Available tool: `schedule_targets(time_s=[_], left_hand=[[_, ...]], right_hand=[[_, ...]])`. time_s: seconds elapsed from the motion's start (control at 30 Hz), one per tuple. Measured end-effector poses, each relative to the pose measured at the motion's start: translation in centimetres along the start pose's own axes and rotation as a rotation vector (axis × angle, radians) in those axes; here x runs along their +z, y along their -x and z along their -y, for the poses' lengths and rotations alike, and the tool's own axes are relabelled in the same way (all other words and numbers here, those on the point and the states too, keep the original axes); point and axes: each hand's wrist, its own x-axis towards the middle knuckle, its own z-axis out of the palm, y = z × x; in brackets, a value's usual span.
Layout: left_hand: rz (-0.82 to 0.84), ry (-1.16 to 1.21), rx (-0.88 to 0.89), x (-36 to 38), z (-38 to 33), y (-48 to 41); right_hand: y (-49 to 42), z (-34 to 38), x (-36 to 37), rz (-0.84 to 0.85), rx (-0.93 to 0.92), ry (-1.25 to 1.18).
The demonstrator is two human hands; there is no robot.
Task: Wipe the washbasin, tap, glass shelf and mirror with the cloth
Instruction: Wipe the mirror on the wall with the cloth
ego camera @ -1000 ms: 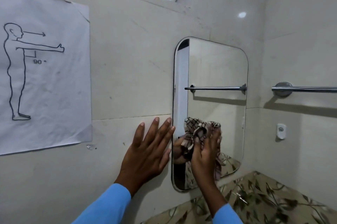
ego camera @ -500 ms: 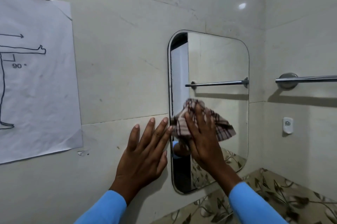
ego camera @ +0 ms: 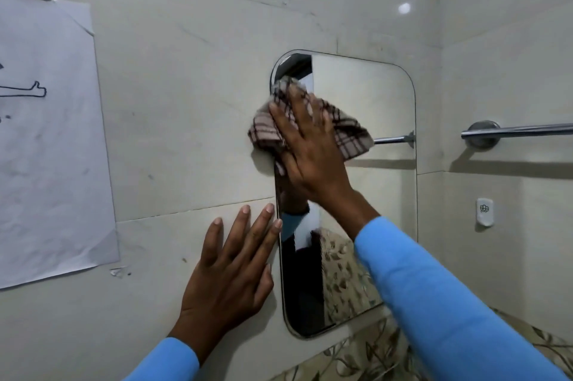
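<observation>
A rounded rectangular mirror (ego camera: 383, 95) hangs on the pale tiled wall. My right hand (ego camera: 310, 145) lies flat with spread fingers on a brown checked cloth (ego camera: 355, 135) and presses it against the mirror's upper left part, where the cloth spills over the left edge onto the wall. Below it, my left hand (ego camera: 229, 275) rests flat on the wall just left of the mirror, fingertips at its edge. Both arms wear blue sleeves. The washbasin, tap and glass shelf are out of view.
A chrome towel rail (ego camera: 521, 130) runs along the right wall, with a small white fitting (ego camera: 484, 210) below it. A paper sheet with a line drawing (ego camera: 46, 132) is stuck to the wall at left. A floral tile band (ego camera: 372, 356) runs below the mirror.
My right hand has carried the cloth from the mirror's lower middle up to its upper left corner. The left hand has stayed pressed on the wall.
</observation>
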Motion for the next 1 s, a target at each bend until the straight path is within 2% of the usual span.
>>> schedule_targets(time_s=[0.13,0.27,0.4,0.53,0.67,0.73,0.87,1.0], left_hand=[[0.011,-0.005,-0.004,0.1,0.0,0.0],[0.016,-0.011,-0.005,0.2,0.1,0.0],[0.000,-0.020,-0.013,0.2,0.0,0.0],[-0.011,-0.020,-0.007,0.1,0.0,0.0],[-0.009,-0.022,-0.007,0.1,0.0,-0.1],[-0.005,-0.022,-0.004,0.2,0.0,-0.1],[-0.002,-0.012,-0.004,0.1,0.0,-0.1],[-0.015,-0.001,-0.003,0.1,0.1,0.0]], right_hand=[[-5.3,-3.8,-0.4,-0.062,0.039,-0.001],[-6.0,-10.9,-1.2,-0.159,0.146,-0.026],[-3.0,-17.4,-2.0,-0.170,0.394,-0.066],[1.4,-18.1,-2.0,-0.149,0.552,-0.104],[0.7,-15.1,-1.5,-0.176,0.652,-0.119],[-1.3,-12.6,-1.5,-0.173,0.606,-0.099],[-4.9,-5.5,-1.0,-0.145,0.334,-0.051],[-2.9,0.1,0.0,-0.118,0.131,-0.022]])
